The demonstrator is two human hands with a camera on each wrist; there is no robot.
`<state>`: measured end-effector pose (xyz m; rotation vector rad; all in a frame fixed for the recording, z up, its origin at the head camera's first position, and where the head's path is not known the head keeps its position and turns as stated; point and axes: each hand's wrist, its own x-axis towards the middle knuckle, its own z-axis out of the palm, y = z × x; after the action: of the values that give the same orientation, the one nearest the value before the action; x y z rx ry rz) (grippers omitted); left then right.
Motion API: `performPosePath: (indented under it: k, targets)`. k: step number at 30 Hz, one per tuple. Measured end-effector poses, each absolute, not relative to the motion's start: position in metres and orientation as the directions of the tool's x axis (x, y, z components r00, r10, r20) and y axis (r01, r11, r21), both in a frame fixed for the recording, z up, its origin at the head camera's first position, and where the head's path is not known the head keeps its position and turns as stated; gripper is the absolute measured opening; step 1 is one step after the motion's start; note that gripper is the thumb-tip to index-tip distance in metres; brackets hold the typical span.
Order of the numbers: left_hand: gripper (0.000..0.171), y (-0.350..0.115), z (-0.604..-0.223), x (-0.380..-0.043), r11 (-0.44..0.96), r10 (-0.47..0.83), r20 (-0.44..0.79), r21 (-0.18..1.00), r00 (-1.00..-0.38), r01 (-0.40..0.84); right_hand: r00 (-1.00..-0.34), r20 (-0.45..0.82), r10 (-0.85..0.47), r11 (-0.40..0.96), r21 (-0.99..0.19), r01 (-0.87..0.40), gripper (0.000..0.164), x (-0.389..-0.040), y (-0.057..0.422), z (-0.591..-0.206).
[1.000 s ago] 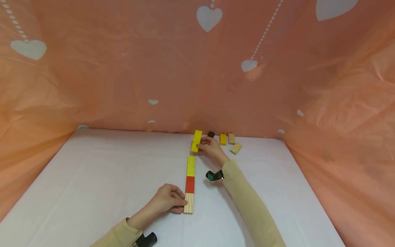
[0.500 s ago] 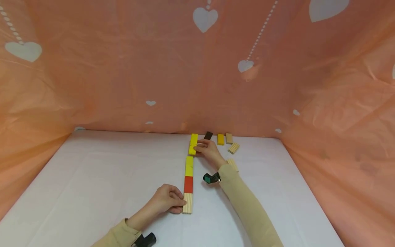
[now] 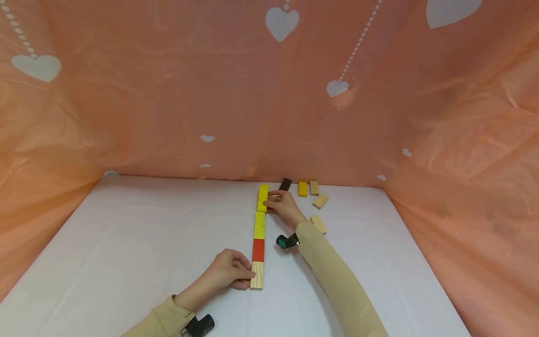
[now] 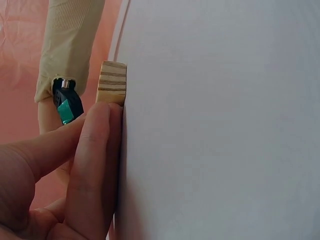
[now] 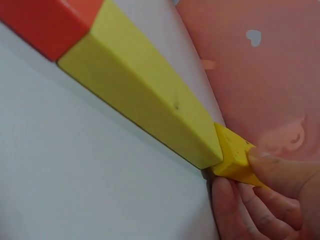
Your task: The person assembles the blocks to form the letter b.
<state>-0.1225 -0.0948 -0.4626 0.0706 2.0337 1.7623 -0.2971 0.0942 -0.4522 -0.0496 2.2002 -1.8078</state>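
Observation:
A single row of blocks runs away from me in the head view: a striped natural-wood block (image 3: 257, 276) nearest, then a red block (image 3: 258, 250), then a yellow block (image 3: 259, 225). My left hand (image 3: 230, 270) holds the wooden block at its left side, thumb over the top edge. My right hand (image 3: 286, 207) pinches a second yellow block (image 3: 262, 198) at the far end of the row, thumb on top and fingers beneath in the right wrist view. That block's near end (image 5: 230, 155) meets the first yellow block's far end, slightly out of line with it.
Back right of the white table (image 3: 168, 224) lie a dark brown block (image 3: 285, 184), an orange-yellow block (image 3: 302, 189), a tan block (image 3: 314, 188) and two striped wooden blocks, one (image 3: 320, 201) behind the other (image 3: 318, 224). A pink heart-patterned curtain (image 3: 236, 93) stands behind.
My right hand has brought the second yellow block nearer and slightly left, straightening it and closing the gap to the row. The left hand stays on the wooden block.

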Motion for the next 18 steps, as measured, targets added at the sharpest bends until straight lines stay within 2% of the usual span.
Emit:
performPosePath:
  k: [7, 18]
  targets:
    - [0.021, -0.094, -0.46, -0.123, 0.194, 0.32, -0.306, 0.948, -0.897, -0.254, -0.949, -0.21, -0.235, 0.281, -0.949, 0.14, 0.044, -0.301, 0.092, -0.448]
    - [0.021, -0.095, -0.457, -0.122, 0.213, 0.322, -0.323, 0.941, -0.89, -0.264, -0.886, -0.309, -0.346, 0.363, -0.915, 0.178, 0.066, -0.31, 0.096, -0.436]
